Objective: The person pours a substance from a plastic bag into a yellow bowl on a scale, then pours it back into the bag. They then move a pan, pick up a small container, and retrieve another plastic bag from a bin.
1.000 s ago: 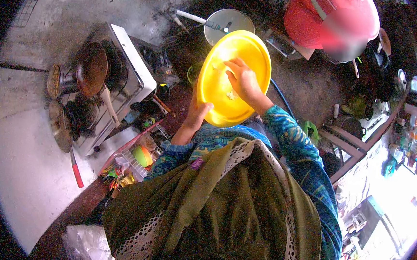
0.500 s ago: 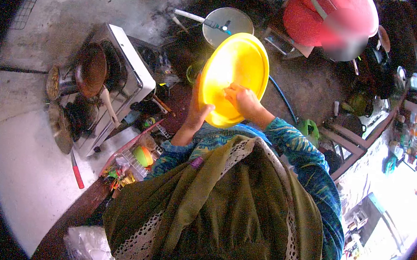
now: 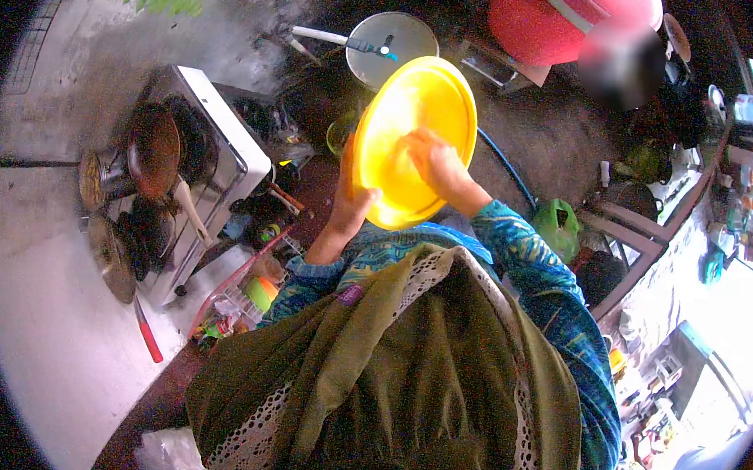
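A round, shallow yellow plastic basin (image 3: 417,94) is held tilted in front of my body, its inside facing me. My left hand (image 3: 348,211) grips its left rim, thumb over the edge and the other fingers hidden behind. Inside the basin, my right hand (image 3: 439,170) reaches across to the middle with its fingers curled inward. Motion blurs those fingertips, and whatever they hold, if anything, cannot be made out. Beyond the basin stands a round container (image 3: 393,40) with a pale, lid-like top and a light handle or pipe beside it.
At left is a white stove (image 3: 227,120) with a brown pan (image 3: 153,151). A red-handled knife (image 3: 149,339) lies on the pale surface. A person in red (image 3: 540,24) is at the top right. A green bag (image 3: 557,230) sits by a wooden frame (image 3: 630,235).
My right hand has shifted slightly within the basin and its fingers are more blurred. The basin stays in my left hand. The whole view has shifted a little.
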Demonstrator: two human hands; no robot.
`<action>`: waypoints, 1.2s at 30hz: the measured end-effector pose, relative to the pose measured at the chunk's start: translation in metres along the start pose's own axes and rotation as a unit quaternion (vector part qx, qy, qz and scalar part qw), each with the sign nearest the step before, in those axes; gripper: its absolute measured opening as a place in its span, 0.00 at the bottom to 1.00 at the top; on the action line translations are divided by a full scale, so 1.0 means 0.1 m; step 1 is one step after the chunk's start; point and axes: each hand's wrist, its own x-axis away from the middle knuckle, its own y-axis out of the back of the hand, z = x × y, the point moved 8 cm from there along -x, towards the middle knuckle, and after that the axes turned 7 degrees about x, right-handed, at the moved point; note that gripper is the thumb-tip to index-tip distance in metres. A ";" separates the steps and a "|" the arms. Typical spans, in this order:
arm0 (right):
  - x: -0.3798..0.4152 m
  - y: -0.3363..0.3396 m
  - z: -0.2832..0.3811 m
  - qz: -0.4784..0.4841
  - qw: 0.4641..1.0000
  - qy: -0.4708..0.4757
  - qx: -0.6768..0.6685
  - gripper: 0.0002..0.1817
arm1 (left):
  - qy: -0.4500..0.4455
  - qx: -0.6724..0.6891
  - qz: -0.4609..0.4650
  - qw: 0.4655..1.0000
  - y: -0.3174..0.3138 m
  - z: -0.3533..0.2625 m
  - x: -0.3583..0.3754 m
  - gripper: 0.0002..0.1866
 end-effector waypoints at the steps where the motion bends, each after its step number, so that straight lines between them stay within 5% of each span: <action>1: 0.06 -0.08 0.11 0.051 0.998 0.042 0.012 0.06 | 0.000 -0.001 0.002 1.000 -0.01 -0.02 -0.01 0.43; 5: 0.26 -0.15 0.11 0.166 0.981 0.022 0.096 0.06 | -0.012 -0.029 0.035 0.999 -0.07 -0.05 0.01 0.44; 11: 0.16 0.12 -0.49 -0.086 0.989 -0.107 0.048 0.09 | -0.041 -0.029 0.045 0.998 -0.20 -0.13 -0.04 0.45; 15: 0.23 0.10 -0.20 -0.004 0.986 -0.116 0.119 0.10 | -0.047 -0.013 0.077 0.996 -0.33 -0.15 -0.10 0.46; 17: 0.42 -0.19 -0.16 0.062 0.976 -0.013 0.211 0.10 | -0.018 -0.009 0.072 0.997 -0.35 0.08 -0.07 0.46; 21: 0.82 -0.31 -0.40 0.077 0.981 -0.173 0.042 0.08 | 0.017 -0.040 0.078 0.996 -0.58 0.21 0.01 0.44; 23: 1.00 -0.53 -0.52 0.143 0.965 -0.153 0.159 0.07 | 0.044 -0.079 0.105 0.990 -0.52 0.64 0.07 0.43; 24: 1.06 -0.31 -0.52 0.087 0.977 -0.178 0.079 0.06 | 0.076 -0.084 0.114 0.987 -0.57 0.74 0.09 0.42; 25: 1.15 -0.16 -0.55 0.080 0.974 -0.196 0.085 0.06 | -0.013 -0.090 0.133 0.987 -0.87 0.42 0.03 0.42; 26: 1.22 -0.10 -0.56 0.085 0.971 -0.209 -0.074 0.05 | 0.002 -0.067 0.148 0.987 -1.04 0.43 0.06 0.43; 28: 1.40 -0.02 -0.65 0.110 0.902 -0.257 -0.328 0.08 | 0.015 -0.042 0.170 0.984 -1.22 0.55 0.11 0.43; 29: 1.52 0.12 -0.72 0.104 0.903 -0.261 -0.326 0.08 | 0.033 -0.059 0.165 0.984 -1.21 0.74 0.11 0.43; 31: 1.83 0.45 -0.82 0.074 0.785 -0.291 -0.541 0.09 | 0.050 -0.077 0.163 0.982 -1.40 0.88 0.14 0.43; 33: 2.22 0.85 -1.09 0.033 0.773 -0.323 -0.544 0.12 | 0.086 -0.069 0.154 0.982 -1.65 0.97 0.21 0.44; 34: 2.49 1.00 -1.30 -0.003 0.759 -0.344 -0.552 0.12 | 0.010 -0.094 0.135 0.986 -1.68 1.06 0.21 0.30; 35: 2.75 1.14 -1.55 -0.039 0.745 -0.363 -0.558 0.12 | 0.009 -0.095 0.139 0.986 -1.69 1.24 0.22 0.30; 36: 3.02 1.28 -1.80 -0.065 0.733 -0.383 -0.558 0.12 | 0.097 -0.069 0.120 0.986 -1.65 1.52 0.26 0.29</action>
